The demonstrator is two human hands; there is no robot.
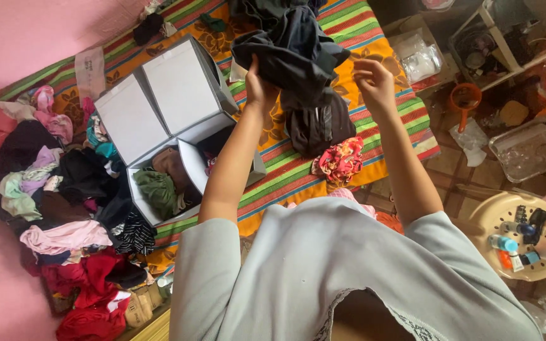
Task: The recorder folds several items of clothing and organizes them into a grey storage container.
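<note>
My left hand [259,88] grips one edge of a dark navy garment [292,53], lifted above a striped, flowered bedspread [374,50]. My right hand [374,82] pinches the garment's other edge, fingers curled. Beneath it lies a dark folded cloth [320,126] and a pink floral cloth [339,161]. A grey fabric storage box [178,113] with its two lids open stands to the left of my left arm; folded green and brown clothes [159,186] lie inside one compartment.
A heap of mixed clothes [64,208] lies along the pink wall at left. At right the tiled floor holds an orange scoop [464,101], a clear tray [529,148], and a round cream stool [519,233] with small bottles.
</note>
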